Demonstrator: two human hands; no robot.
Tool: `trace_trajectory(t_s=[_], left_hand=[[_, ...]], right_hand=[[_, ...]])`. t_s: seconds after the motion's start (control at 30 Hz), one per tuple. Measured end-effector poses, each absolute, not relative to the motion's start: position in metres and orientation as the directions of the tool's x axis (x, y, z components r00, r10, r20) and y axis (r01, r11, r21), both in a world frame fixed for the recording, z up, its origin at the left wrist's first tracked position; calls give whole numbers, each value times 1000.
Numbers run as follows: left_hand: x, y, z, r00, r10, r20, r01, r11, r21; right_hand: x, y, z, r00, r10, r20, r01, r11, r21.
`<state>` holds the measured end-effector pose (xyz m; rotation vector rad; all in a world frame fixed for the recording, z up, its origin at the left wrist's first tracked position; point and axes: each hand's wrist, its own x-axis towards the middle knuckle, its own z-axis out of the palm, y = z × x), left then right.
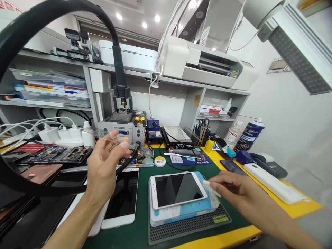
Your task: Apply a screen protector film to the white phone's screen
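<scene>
My left hand (106, 160) is raised at left, its thumb and fingers pinching a thin clear screen protector (100, 133) by the edge. At right, my right hand (238, 190) pinches a small white folded wipe (207, 185) beside the phone's right end. The white-framed phone (178, 189) lies face up, its black screen reflecting light. Beneath it sits a blue and white box (178, 211), on a dark perforated mat (186, 230). Another white phone (123, 200) lies on the green mat (144, 197) by my left forearm.
A thick black hose (59, 5) loops across the left side from a grey rework station (121, 129). Opened phones (57, 155) lie at left. A round white tin (160, 161) stands behind the box. At right are a spray can (249, 135) and a long white case (272, 183).
</scene>
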<state>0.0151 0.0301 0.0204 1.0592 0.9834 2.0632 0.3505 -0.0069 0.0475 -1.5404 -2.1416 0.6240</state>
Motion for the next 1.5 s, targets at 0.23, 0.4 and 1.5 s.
trace_trajectory(t_s=[0.23, 0.4, 1.5], left_hand=[[17, 32, 20, -503, 776, 380, -205, -534, 820], [15, 32, 18, -511, 775, 372, -203, -530, 823], [16, 33, 18, -498, 778, 383, -202, -534, 821]], right_hand=[[341, 17, 36, -282, 925, 254, 850, 364, -382], [331, 29, 29, -301, 897, 323, 879, 392, -271], [338, -4, 34, -509, 846, 159, 750, 527, -401]])
